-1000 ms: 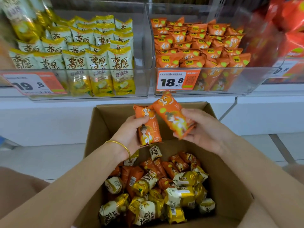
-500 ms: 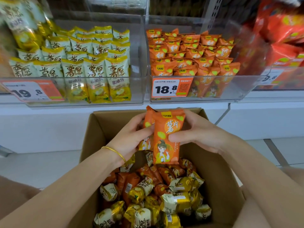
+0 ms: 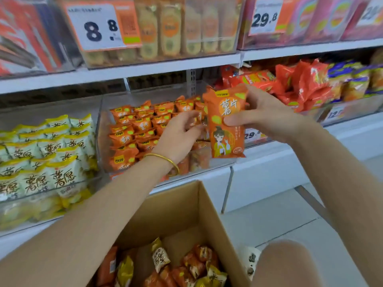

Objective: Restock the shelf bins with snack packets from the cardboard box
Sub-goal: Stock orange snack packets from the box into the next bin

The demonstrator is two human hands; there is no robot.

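Note:
My right hand point(image 3: 263, 114) grips an orange snack packet point(image 3: 226, 129) upright by its right edge, in front of the clear shelf bin point(image 3: 103, 141) stocked with matching orange packets point(image 3: 134, 129). My left hand point(image 3: 180, 135), gold bangle on its wrist, reaches over the bin's front; its curled fingers hold a second orange packet point(image 3: 199, 119), mostly hidden behind the first. Below, the open cardboard box point(image 3: 176, 214) holds several loose orange and yellow packets point(image 3: 186, 266).
A clear bin of yellow packets point(image 3: 51, 152) stands left of the orange bin. Red packets point(image 3: 300, 83) fill the bin to the right. Above is a shelf point(image 3: 145, 69) with boxed goods and price tags. White floor tiles point(image 3: 279, 224) lie right of the box, by my knee point(image 3: 290, 264).
Both hands have lifted the two orange packets out of the box and up to the orange bin. My view has tilted up, showing the upper shelf.

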